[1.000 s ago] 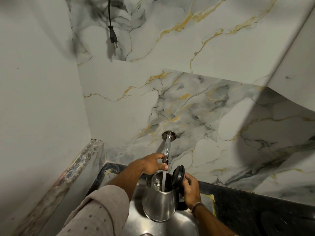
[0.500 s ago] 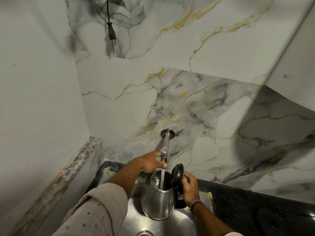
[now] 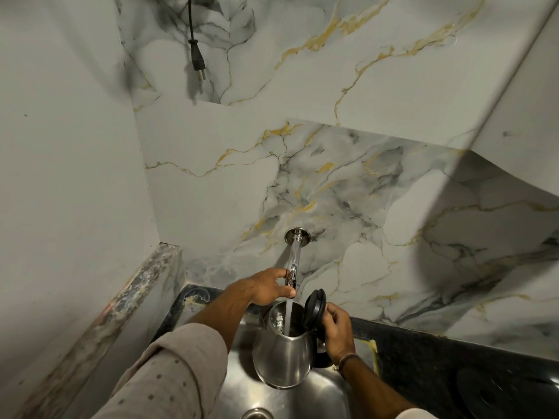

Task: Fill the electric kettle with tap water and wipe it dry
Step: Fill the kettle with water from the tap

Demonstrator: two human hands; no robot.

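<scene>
A steel electric kettle [image 3: 284, 355] hangs over the steel sink [image 3: 320, 400], its black lid [image 3: 315, 306] flipped open. My right hand [image 3: 337, 331] grips the kettle's black handle on the right side. A chrome tap [image 3: 294, 261] sticks out of the marble wall, and a stream of water [image 3: 287, 316] falls from it into the kettle's mouth. My left hand [image 3: 266, 287] is closed around the tap's end, thumb and fingers on it.
A black counter [image 3: 438, 361] runs to the right of the sink. A speckled stone ledge [image 3: 142, 285] borders the left wall. A black power plug [image 3: 197, 60] on a cord dangles high on the marble wall. The sink drain [image 3: 255, 414] lies at the bottom edge.
Both hands stay where they were on the tap and the kettle. Water keeps running into the kettle. The view has shifted slightly.
</scene>
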